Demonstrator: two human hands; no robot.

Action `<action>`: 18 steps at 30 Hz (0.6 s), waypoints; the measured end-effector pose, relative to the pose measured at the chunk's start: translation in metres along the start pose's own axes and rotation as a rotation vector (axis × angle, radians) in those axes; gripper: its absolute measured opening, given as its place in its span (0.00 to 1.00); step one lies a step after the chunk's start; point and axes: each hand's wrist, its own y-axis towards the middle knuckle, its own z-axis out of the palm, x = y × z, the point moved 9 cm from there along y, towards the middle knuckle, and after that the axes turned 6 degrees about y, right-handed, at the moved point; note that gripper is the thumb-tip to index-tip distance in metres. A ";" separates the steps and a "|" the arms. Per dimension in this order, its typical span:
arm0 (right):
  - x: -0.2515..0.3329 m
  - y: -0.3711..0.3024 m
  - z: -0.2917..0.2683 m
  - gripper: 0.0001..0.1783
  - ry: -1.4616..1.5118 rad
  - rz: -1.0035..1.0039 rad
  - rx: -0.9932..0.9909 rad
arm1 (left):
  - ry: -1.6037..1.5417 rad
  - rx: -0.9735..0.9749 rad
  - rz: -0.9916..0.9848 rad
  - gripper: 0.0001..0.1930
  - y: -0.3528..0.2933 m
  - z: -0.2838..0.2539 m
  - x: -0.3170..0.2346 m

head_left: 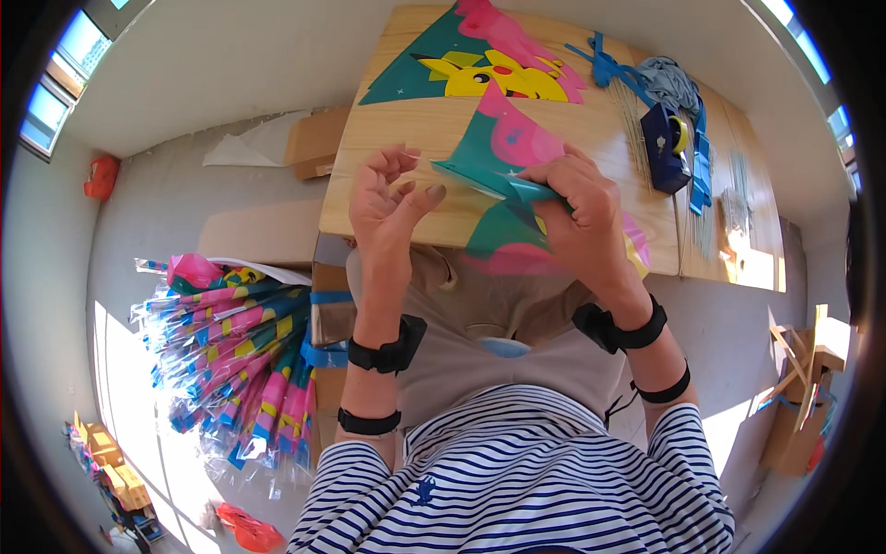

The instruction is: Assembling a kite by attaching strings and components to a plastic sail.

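Note:
My right hand (pixel 586 198) is closed on a folded kite (pixel 506 138) of thin green and pink sheet, held over the near edge of the table. Part of the kite hangs below that hand, with pink, green and some yellow showing. Left of the kite's folded edge, my left hand (pixel 392 189) is raised, its fingers bent and apart. A thin pale glint shows at its fingertips, too small to make out. Farther back, another kite (pixel 434 78) lies spread flat, green and pink with a yellow cartoon figure.
On the wooden table (pixel 388 138), a blue tape dispenser (pixel 664 148) with yellow tape stands at the right, beside thin rods, blue strips (pixel 700 166) and a grey-blue cloth (pixel 669 81). Many rolled kites (pixel 240 360) in clear sleeves fill a carton at my left. Cardboard (pixel 318 143) lies beyond.

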 end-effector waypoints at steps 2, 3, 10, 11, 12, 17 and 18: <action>0.005 0.002 -0.017 0.11 0.154 0.097 0.020 | 0.027 0.080 0.102 0.12 0.009 0.017 -0.029; 0.007 0.003 -0.024 0.10 0.203 0.146 0.034 | 0.018 0.146 0.145 0.12 0.012 0.025 -0.041; 0.032 -0.003 -0.106 0.12 0.106 0.078 -0.371 | -0.117 0.314 0.226 0.03 0.018 0.068 -0.092; 0.047 -0.011 -0.124 0.13 -0.060 -0.031 -0.492 | -0.072 0.288 0.260 0.02 0.020 0.072 -0.103; 0.069 -0.019 -0.133 0.15 -0.231 -0.160 -0.541 | -0.072 0.299 0.269 0.01 0.020 0.079 -0.111; 0.134 -0.066 -0.072 0.15 -0.349 -0.570 -0.245 | -0.059 0.400 0.233 0.02 0.011 0.116 -0.136; 0.129 -0.068 -0.050 0.17 -0.393 -0.517 -0.096 | -0.049 0.427 0.234 0.02 0.009 0.125 -0.138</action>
